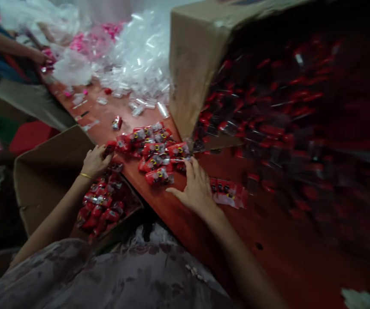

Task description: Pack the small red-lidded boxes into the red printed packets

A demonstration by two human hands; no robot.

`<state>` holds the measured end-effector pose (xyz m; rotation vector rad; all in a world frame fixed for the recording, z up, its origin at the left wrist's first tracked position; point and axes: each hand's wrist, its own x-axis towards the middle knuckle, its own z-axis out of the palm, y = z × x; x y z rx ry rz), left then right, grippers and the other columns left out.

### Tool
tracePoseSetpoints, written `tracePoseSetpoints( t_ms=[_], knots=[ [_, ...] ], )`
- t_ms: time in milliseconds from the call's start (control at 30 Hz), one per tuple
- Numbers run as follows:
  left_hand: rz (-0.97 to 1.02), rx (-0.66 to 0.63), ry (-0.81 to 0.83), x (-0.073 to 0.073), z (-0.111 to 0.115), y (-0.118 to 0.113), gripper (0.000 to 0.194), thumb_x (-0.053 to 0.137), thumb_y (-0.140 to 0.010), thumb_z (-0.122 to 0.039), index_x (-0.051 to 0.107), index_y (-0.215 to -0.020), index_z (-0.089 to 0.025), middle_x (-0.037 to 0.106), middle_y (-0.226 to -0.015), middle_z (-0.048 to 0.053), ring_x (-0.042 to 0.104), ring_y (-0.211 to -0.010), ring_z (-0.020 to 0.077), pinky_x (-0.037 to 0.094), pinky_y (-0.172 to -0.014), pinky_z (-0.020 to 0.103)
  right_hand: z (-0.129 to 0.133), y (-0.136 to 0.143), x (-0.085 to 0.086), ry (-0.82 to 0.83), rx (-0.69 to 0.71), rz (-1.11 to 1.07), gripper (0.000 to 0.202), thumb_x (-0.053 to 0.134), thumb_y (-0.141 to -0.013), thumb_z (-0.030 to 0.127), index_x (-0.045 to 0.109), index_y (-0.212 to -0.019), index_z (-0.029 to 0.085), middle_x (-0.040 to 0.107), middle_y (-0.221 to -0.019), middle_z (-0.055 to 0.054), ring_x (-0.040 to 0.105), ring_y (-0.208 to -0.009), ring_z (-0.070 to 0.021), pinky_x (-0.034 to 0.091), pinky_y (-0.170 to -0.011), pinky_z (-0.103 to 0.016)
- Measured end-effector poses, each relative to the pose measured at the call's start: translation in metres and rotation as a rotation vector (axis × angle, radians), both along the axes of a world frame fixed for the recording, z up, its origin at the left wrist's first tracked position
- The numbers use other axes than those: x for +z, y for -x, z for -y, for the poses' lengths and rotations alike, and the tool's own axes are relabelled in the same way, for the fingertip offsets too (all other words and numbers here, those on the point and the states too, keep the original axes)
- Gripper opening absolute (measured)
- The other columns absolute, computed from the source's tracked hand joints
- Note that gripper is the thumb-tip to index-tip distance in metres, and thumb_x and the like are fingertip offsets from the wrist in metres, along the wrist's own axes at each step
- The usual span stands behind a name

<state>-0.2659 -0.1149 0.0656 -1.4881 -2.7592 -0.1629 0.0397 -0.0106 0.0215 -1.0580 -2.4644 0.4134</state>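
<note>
A heap of small red plastic-wrapped packets (154, 150) lies on the orange-red table (168, 210). At the table's left edge, my left hand (95, 163) is closed round a red packet (109, 147) at the heap's near end. My right hand (198, 189) is open, thumb apart, with its fingertips at the right side of the heap. Beneath my left forearm stands an open cardboard box (40, 171) holding many similar red packets (103, 201). A flat red strip of packaging (228, 192) lies to the right of my right hand.
A large cardboard carton (188, 64) lies tipped at the right, with dark, red-topped pieces (268, 128), blurred, spilling from it. Clear plastic pieces (143, 56) and pink items (91, 43) are piled at the back. Another person's hand (38, 56) is at the far left.
</note>
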Motion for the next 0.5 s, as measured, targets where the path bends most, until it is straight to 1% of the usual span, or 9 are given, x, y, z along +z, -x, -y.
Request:
tracePoseSetpoints(
  t_ms=[67, 167, 200, 233, 300, 333, 400, 433, 500],
  knots=[
    [-0.061, -0.004, 0.086, -0.005, 0.021, 0.009, 0.038, 0.033, -0.083, -0.035, 0.06, -0.102, -0.016, 0.063, -0.107, 0.013, 0.049, -0.111, 0.0294, 0.033, -0.093, 0.043, -0.007, 0.017, -0.006, -0.009, 0.002, 0.06, 0.106, 0.056, -0.063, 0.071, 0.019, -0.139, 0.007, 0.023, -0.142, -0.027, 0.029, -0.127, -0.0421, 0.029, -0.096, -0.057],
    [-0.059, 0.002, 0.372, -0.021, 0.061, 0.018, 0.035, 0.034, -0.082, -0.032, 0.065, -0.085, -0.016, 0.065, -0.101, 0.015, 0.049, -0.111, 0.0333, 0.03, -0.094, 0.052, -0.012, 0.029, -0.012, 0.003, -0.022, 0.113, 0.113, 0.055, -0.06, 0.074, 0.012, -0.14, 0.006, 0.018, -0.142, -0.028, 0.029, -0.126, -0.0429, 0.03, -0.094, -0.057],
    [-0.022, 0.026, 0.453, -0.029, 0.073, 0.021, 0.034, 0.036, -0.081, -0.033, 0.065, -0.085, -0.015, 0.065, -0.103, 0.016, 0.049, -0.111, 0.0348, 0.03, -0.094, 0.055, -0.013, 0.031, -0.014, 0.006, -0.028, 0.128, 0.114, 0.055, -0.06, 0.075, 0.011, -0.14, 0.006, 0.017, -0.143, -0.028, 0.028, -0.126, -0.0428, 0.031, -0.093, -0.057],
    [0.021, 0.076, 0.489, -0.037, 0.084, 0.023, 0.035, 0.038, -0.08, -0.035, 0.065, -0.092, -0.014, 0.063, -0.11, 0.017, 0.049, -0.112, 0.0358, 0.03, -0.094, 0.056, -0.013, 0.031, -0.015, 0.007, -0.034, 0.142, 0.115, 0.055, -0.059, 0.075, 0.011, -0.14, 0.006, 0.016, -0.143, -0.028, 0.028, -0.126, -0.0428, 0.031, -0.093, -0.056],
    [0.117, 0.178, 0.398, -0.052, 0.096, 0.027, 0.05, 0.043, -0.078, -0.04, 0.053, -0.117, -0.011, 0.049, -0.13, 0.02, 0.044, -0.119, 0.036, 0.031, -0.096, 0.055, -0.013, 0.032, -0.016, -0.002, -0.041, 0.158, 0.117, 0.056, -0.057, 0.076, 0.012, -0.14, 0.006, 0.015, -0.143, -0.028, 0.027, -0.126, -0.0428, 0.031, -0.093, -0.056],
    [0.179, 0.208, 0.292, -0.058, 0.098, 0.028, 0.062, 0.045, -0.077, -0.043, 0.042, -0.129, -0.009, 0.041, -0.137, 0.021, 0.041, -0.124, 0.0344, 0.031, -0.099, 0.052, -0.012, 0.032, -0.016, -0.009, -0.044, 0.162, 0.117, 0.057, -0.057, 0.076, 0.012, -0.139, 0.006, 0.015, -0.142, -0.028, 0.026, -0.126, -0.0427, 0.031, -0.093, -0.056],
    [0.312, 0.202, 0.038, -0.066, 0.092, 0.028, 0.081, 0.05, -0.074, -0.047, 0.022, -0.139, -0.008, 0.029, -0.145, 0.019, 0.033, -0.13, 0.0295, 0.03, -0.104, 0.042, -0.012, 0.033, -0.017, -0.023, -0.046, 0.166, 0.117, 0.057, -0.056, 0.076, 0.013, -0.139, 0.005, 0.016, -0.142, -0.029, 0.026, -0.126, -0.0423, 0.032, -0.092, -0.055],
    [0.376, 0.172, -0.072, -0.07, 0.086, 0.026, 0.086, 0.052, -0.072, -0.047, 0.018, -0.141, -0.009, 0.027, -0.146, 0.017, 0.031, -0.132, 0.0276, 0.029, -0.105, 0.038, -0.012, 0.033, -0.017, -0.028, -0.048, 0.168, 0.117, 0.056, -0.056, 0.076, 0.013, -0.139, 0.005, 0.016, -0.142, -0.029, 0.025, -0.126, -0.042, 0.032, -0.092, -0.055],
    [0.477, 0.082, -0.205, -0.075, 0.073, 0.02, 0.084, 0.054, -0.07, -0.044, 0.021, -0.14, -0.009, 0.033, -0.144, 0.014, 0.034, -0.13, 0.0259, 0.03, -0.105, 0.035, -0.011, 0.036, -0.019, -0.035, -0.061, 0.172, 0.115, 0.054, -0.057, 0.077, 0.015, -0.139, 0.005, 0.016, -0.142, -0.029, 0.025, -0.126, -0.042, 0.033, -0.091, -0.054]
  ],
)
